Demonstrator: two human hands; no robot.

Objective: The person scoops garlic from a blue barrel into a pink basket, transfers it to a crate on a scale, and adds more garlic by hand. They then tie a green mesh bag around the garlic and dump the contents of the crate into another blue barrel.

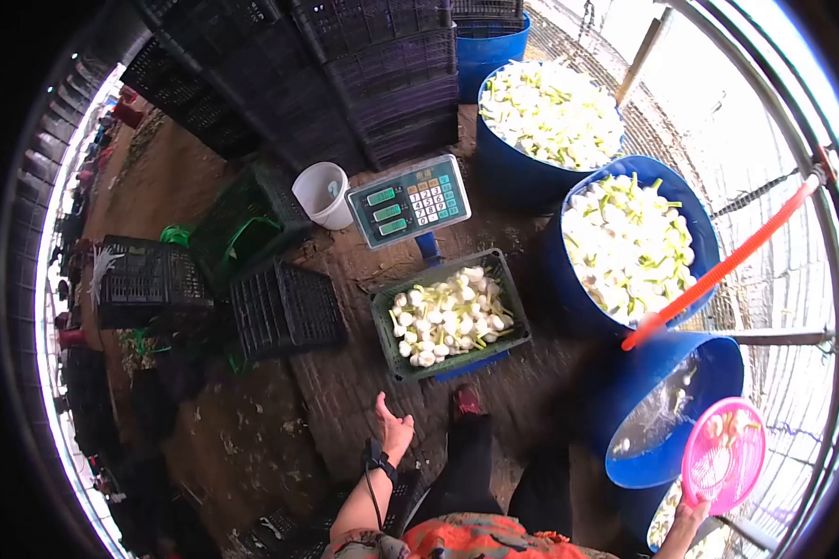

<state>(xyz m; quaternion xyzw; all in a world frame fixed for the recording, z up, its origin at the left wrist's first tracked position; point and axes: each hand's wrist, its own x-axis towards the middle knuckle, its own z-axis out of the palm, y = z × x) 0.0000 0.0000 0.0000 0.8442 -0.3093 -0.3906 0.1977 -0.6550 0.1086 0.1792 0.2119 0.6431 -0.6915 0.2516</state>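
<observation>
My right hand [692, 514] grips the rim of a pink plastic colander [724, 455] with a few white bulbs lying in it. The colander is held beside a tilted blue tub [625, 445] of water with a few pieces floating. My left hand [396, 434] hangs in front of my body, fingers apart and nothing in it. Ahead of that hand, a dark green crate [382, 349] full of white bulbs with green stems [447, 317] rests on a blue scale platform [475, 366]. Behind it stands the scale's display panel [410, 200].
Two blue tubs [555, 247] heaped with bulbs stand to the right, with an orange-red hose [736, 256] crossing nearby. Stacked black crates [382, 74] rise at the back, beside a white bucket [323, 194]. More dark crates [284, 312] lie left.
</observation>
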